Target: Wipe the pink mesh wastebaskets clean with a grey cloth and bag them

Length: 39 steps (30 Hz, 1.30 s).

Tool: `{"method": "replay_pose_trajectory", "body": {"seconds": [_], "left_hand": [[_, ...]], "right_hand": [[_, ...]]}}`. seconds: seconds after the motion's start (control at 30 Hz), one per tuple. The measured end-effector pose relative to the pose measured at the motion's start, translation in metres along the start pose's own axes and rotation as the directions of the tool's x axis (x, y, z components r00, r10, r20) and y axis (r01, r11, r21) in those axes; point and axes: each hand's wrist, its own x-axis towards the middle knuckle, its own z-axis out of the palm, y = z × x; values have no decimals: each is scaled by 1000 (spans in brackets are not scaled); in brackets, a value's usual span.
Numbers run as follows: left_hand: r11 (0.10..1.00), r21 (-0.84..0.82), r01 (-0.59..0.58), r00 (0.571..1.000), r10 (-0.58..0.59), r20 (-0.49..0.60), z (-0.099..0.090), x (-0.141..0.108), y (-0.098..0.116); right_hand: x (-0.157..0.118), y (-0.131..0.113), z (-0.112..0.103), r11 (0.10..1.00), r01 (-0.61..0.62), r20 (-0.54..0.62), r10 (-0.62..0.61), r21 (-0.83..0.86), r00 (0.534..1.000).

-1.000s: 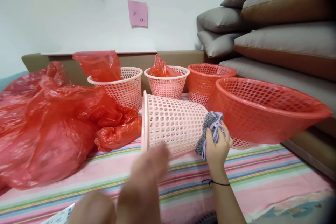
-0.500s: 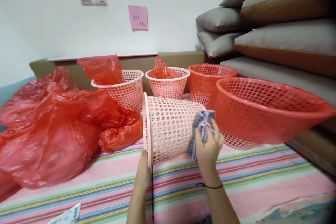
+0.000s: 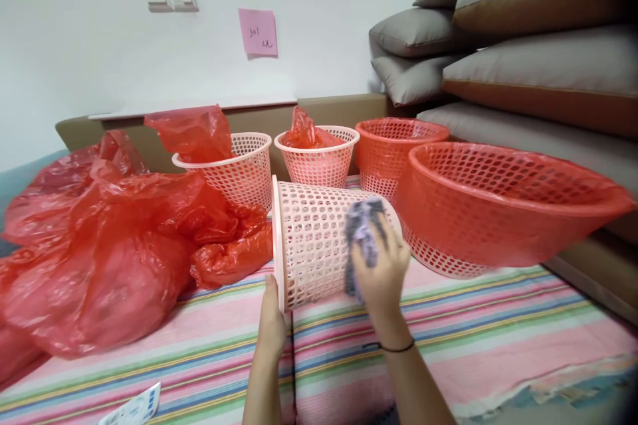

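Note:
A pale pink perforated plastic basket [image 3: 316, 239] lies on its side in front of me, its wide rim to the left and its base to the right. My left hand [image 3: 272, 325] grips the lower part of that rim, thumb outside; its other fingers are mostly hidden. With my right hand [image 3: 381, 265] I press a grey and lilac cloth [image 3: 363, 232] against the basket's side close to the base. The cloth is bunched under my fingers and slightly blurred.
Red plastic bags [image 3: 109, 259] pile up at the left. Behind stand two pink baskets [image 3: 252, 172] with red bags in them. Two baskets lined with red bags [image 3: 498, 212] are at the right, before stacked cushions [image 3: 538, 73]. A striped cloth [image 3: 214, 358] covers the surface; a white packet [image 3: 134, 408] lies in front.
My right hand and the cloth have moved left along the basket's side, away from its base edge. My left hand still holds the rim.

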Motion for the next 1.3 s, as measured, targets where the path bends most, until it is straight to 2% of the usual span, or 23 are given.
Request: {"method": "replay_pose_trajectory", "body": {"seconds": [0.1, 0.17, 0.2, 0.27, 0.33, 0.4, 0.43, 0.47, 0.53, 0.63, 0.7, 0.77, 0.83, 0.93, 1.03, 1.13, 1.3], "left_hand": [[1000, 1, -9, 998, 9, 69, 4, -5, 7], [1000, -6, -20, 997, 21, 68, 8, -7, 7], [1000, -6, -17, 999, 17, 50, 10, -7, 4], [1000, -11, 7, 1000, -7, 15, 13, -7, -3], [999, -18, 32, 999, -32, 2, 16, -6, -12], [1000, -27, -10, 999, 9, -34, 17, -4, -19], [998, -29, -60, 996, 58, -61, 17, -4, -20], [994, -22, -110, 991, 108, -82, 17, -4, -20], [988, 5, -154, 985, 154, -77, 16, -3, -17], [998, 39, -49, 999, 48, 6, 16, -2, -12], [999, 29, -20, 999, 18, 50, 16, -3, -9], [998, 37, -43, 995, 39, 97, 16, -4, -9], [993, 89, -74, 989, 62, 132, 13, -5, -8], [968, 214, -133, 974, 88, 208, 4, -5, -5], [937, 273, -219, 935, 121, 335, -13, -2, 3], [890, 377, -258, 895, 74, 440, -32, 3, 7], [721, 642, -263, 902, -52, 429, -49, 11, 3]], "right_hand": [[10, 54, -1, 963, -269, -108, 266, -13, 958], [11, 65, -1, 943, -333, -121, 330, -3, 936], [10, 61, -1, 947, -320, -118, 317, -6, 941], [5, 34, 0, 978, -209, -88, 207, -13, 975], [-2, -7, -1, 999, -29, -15, 30, 18, 999], [-11, -48, -4, 984, 145, 77, -153, 106, 985], [-15, -64, -5, 970, 189, 97, -205, 150, 974], [-18, -75, -6, 959, 216, 108, -238, 185, 965], [-21, -80, -6, 945, 240, 105, -268, 223, 958], [-15, -56, -1, 949, 243, 72, -261, 199, 963], [-8, -28, 4, 974, 166, 19, -171, 156, 985], [-2, 1, 7, 994, 23, -55, -17, 111, 998], [1, 25, 8, 991, -113, -110, 121, 71, 987], [2, 48, 7, 980, -200, -111, 201, 25, 973], [1, 55, 6, 977, -213, -88, 213, 8, 973], [1, 53, 6, 976, -218, -89, 217, -1, 972], [2, 48, 6, 970, -244, -86, 242, -15, 967]]}}
